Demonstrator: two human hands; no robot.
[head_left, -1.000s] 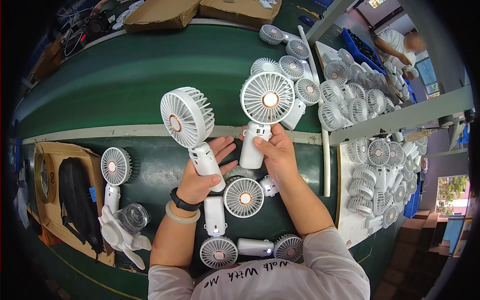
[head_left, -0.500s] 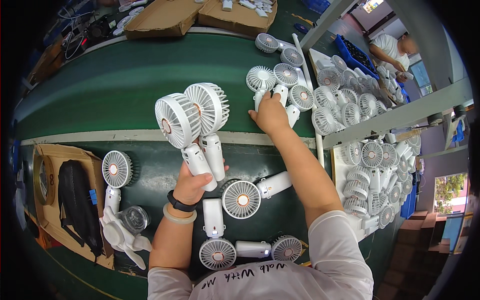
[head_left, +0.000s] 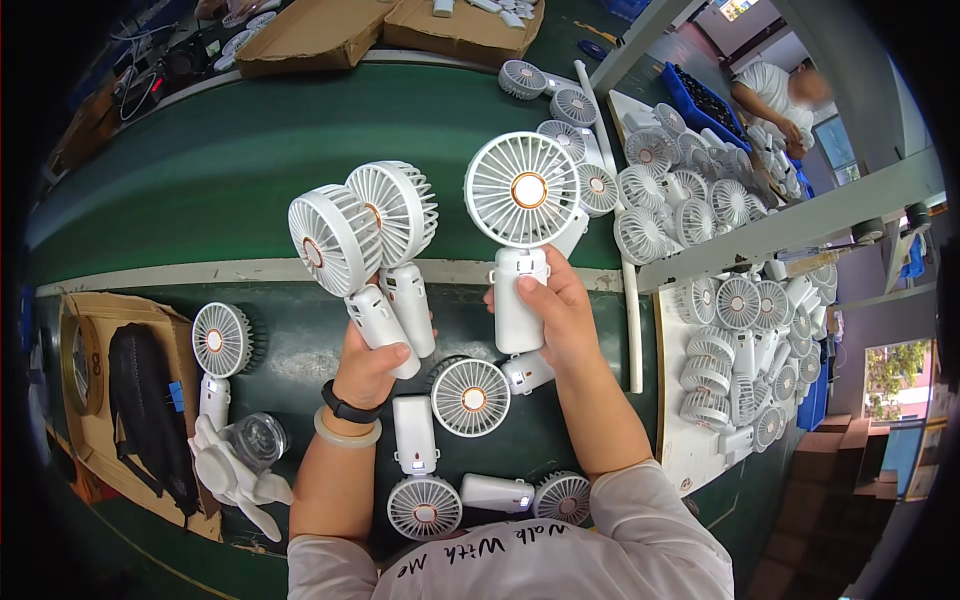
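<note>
- White plastic everywhere: small handheld fans with round grilles and stubby handles, spread over a dark green counter [head_left: 200, 190].
- Left hand [head_left: 368, 365] closed around the handles of two fans [head_left: 362, 225] at once, heads up and side by side, grilles touching or nearly so, angled toward the left.
- Black watch and pale bangle [head_left: 346, 428] on that left wrist.
- Right hand [head_left: 560, 315] wrapped around the handle of a single fan [head_left: 523, 190], upright, grille facing the camera, thumb pressed on the front of the handle.
- Held up over the middle of the counter, all three, the single fan just right of the pair and apart from it.
- Beneath the hands, flat on the counter: one loose fan [head_left: 470, 397] between the wrists, more nearer the body [head_left: 424, 507].
- At near left, another fan [head_left: 221, 342] lying beside an open cardboard box [head_left: 100, 440] with a black bag inside.
- To the right, a dense heap of fans [head_left: 740, 340] on a white tray, more beyond it [head_left: 660, 190].
- At far edge, flat cardboard boxes [head_left: 330, 35].
- At far right, another person [head_left: 770, 90] bent over a blue bin.
</note>
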